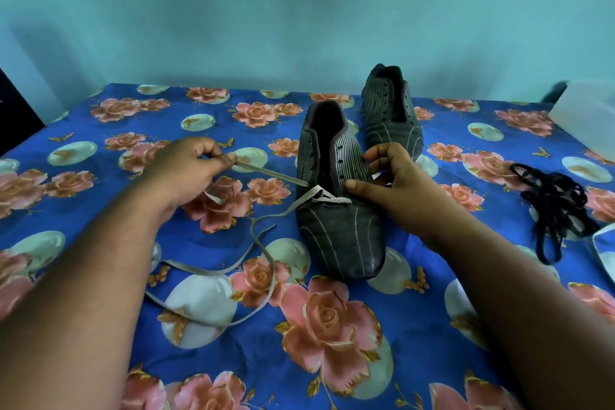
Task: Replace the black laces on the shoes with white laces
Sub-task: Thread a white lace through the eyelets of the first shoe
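Note:
A dark striped shoe (336,230) stands in the middle of the table, toe toward me. A white lace (266,173) crosses its lowest eyelets. My left hand (189,166) pinches one end of that lace and holds it taut out to the left of the shoe. The lace's other part trails in loops (259,243) over the cloth in front of the shoe. My right hand (396,176) grips the shoe's right side, thumb pressed beside the eyelets. The second shoe (389,110) stands behind, with no lace in it. The black laces (555,203) lie bunched at the right.
A blue cloth with pink roses (326,326) covers the table, which stands against a teal wall. A pale translucent box (585,113) sits at the far right edge. A white-edged object (605,250) shows at the right border.

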The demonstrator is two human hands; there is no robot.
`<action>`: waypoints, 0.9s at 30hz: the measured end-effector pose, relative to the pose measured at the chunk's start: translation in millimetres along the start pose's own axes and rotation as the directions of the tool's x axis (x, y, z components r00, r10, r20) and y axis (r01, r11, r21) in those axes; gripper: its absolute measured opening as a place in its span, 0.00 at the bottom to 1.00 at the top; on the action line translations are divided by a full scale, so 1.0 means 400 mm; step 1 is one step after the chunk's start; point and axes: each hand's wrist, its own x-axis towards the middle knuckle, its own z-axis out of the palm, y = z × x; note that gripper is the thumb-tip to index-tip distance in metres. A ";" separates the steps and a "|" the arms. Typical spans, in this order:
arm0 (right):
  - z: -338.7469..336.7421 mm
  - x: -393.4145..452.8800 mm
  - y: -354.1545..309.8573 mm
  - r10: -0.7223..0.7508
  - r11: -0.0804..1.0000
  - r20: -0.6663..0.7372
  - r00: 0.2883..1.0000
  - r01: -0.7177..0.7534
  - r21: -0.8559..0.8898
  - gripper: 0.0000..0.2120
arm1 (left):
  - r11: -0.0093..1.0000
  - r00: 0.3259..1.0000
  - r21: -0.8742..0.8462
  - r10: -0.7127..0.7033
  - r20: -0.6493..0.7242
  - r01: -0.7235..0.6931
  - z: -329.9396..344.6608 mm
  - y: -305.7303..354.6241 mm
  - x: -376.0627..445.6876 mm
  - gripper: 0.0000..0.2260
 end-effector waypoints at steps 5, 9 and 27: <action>-0.001 0.002 0.003 -0.033 0.997 -0.025 0.999 0.031 -0.070 0.21 | 0.919 0.975 0.366 0.196 -0.108 -0.144 0.021 0.009 -0.006 0.10; 0.003 -0.006 -0.008 -0.232 0.960 -0.036 0.972 0.223 -0.167 0.15 | 0.932 0.928 0.026 0.356 0.108 -0.361 0.060 0.059 -0.052 0.15; 0.023 0.002 -0.058 -0.223 0.853 0.216 0.951 0.298 -0.429 0.05 | 0.885 0.807 -0.280 0.457 0.374 -0.372 0.095 0.075 -0.064 0.13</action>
